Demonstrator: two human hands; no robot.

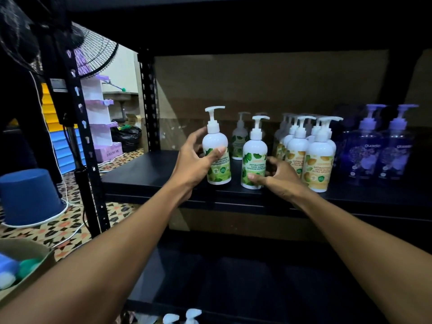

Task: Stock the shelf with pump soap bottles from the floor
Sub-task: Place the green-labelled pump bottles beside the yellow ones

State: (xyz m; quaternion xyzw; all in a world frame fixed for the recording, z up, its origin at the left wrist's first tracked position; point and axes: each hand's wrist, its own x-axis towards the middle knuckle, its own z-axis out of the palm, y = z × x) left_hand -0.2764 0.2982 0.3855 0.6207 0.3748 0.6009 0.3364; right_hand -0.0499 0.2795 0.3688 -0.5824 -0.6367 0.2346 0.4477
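White plastic with a green leaf label, the pump bottle [216, 152] in my left hand [195, 160] stands upright, long axis vertical, its nozzle pointing right; my thumb lies across the label front and my fingers curl round the back, closed on it, with its base at or just above the front of the black shelf [149, 169] — I cannot tell if it touches. I read "ANTIBACTERIAL HAND WASH MAXIMUM PROTECTION" beside my thumb. My right hand [278, 177] closes loosely round the lower part of a second green-label bottle [254, 157], thumb on the front near the base, fingers behind; this one stands upright on the shelf, nozzle also to the right, with the same wording. Just beyond my right fingers stands a cluster of orange-label bottles [319, 160], upright, nozzles right, reading "ANTIBACTERIAL HAND WASH ULTRA MOISTURE" in part. Behind my left fingertips sits another green-label bottle [239, 139]. Further right are two clear purple bottles [378, 153] marked "guardian". A lilac box [112, 153] on the floor reads "FOLLOW ME".
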